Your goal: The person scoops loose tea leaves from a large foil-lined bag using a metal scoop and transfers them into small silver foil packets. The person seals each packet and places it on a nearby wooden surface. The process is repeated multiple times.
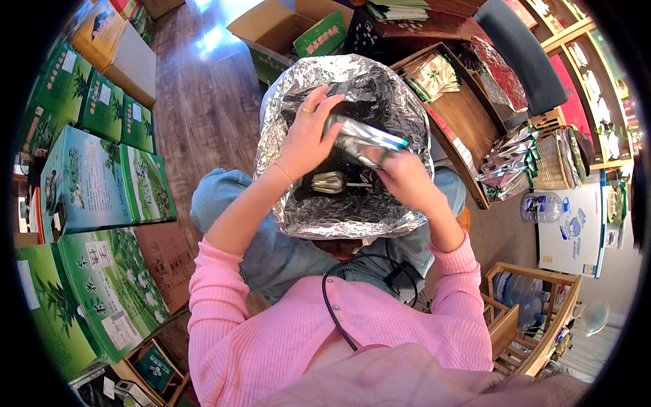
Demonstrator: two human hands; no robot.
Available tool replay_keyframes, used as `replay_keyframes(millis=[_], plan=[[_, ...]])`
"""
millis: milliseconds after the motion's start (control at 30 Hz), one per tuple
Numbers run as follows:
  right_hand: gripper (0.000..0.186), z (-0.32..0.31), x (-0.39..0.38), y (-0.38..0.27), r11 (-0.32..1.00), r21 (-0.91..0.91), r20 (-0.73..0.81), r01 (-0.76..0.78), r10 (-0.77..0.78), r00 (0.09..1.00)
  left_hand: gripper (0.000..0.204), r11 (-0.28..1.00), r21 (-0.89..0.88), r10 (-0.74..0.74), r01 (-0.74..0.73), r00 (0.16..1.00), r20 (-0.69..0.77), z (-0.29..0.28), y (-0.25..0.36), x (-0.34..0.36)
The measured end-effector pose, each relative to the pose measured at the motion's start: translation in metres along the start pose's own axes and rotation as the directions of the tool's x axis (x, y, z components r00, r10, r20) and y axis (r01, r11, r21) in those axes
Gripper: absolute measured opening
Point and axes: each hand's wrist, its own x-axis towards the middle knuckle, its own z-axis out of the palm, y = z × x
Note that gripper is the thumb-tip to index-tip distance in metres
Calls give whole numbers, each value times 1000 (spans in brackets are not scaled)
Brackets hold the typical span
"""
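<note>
A large foil-lined bag (271,142) stands wide-mouthed between my knees, with dark contents that I cannot make out clearly. Over its mouth my right hand (409,180) grips a small silver foil pouch (369,136) with a blue-green edge, blurred by motion. My left hand (308,139) is beside the pouch's other end, fingers stretched out and thumb close to it; whether it touches is unclear. Below the pouch, inside the bag, lies a metal scoop (329,182) with a thin handle pointing right.
Green and blue cartons (95,176) are stacked along the left. An open cardboard box (291,34) stands beyond the bag. To the right are a wooden tray (458,112) with packets, a heap of silver pouches (508,163), and a wooden rack (532,319) with large bottles. A black cable (325,285) hangs across my front.
</note>
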Motion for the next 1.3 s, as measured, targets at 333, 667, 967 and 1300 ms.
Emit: replay_keyframes(millis=[333,667,967,1300], plan=[[6,52,27,6,883,-412,160,223,-171,972,9,981,-160,131,-106,980,148,12,13,-6],[12,71,47,-4,963,-183,195,197,-161,967,15,952,284,-202,114,932,303,26,-19,-23],[17,85,131,48,892,-440,421,-109,312,852,15,837,537,-265,111,939,220,8,-46,-18],[38,347,-22,181,906,-277,710,-320,417,568,29,854,491,-320,171,918,237,4,-44,-9]])
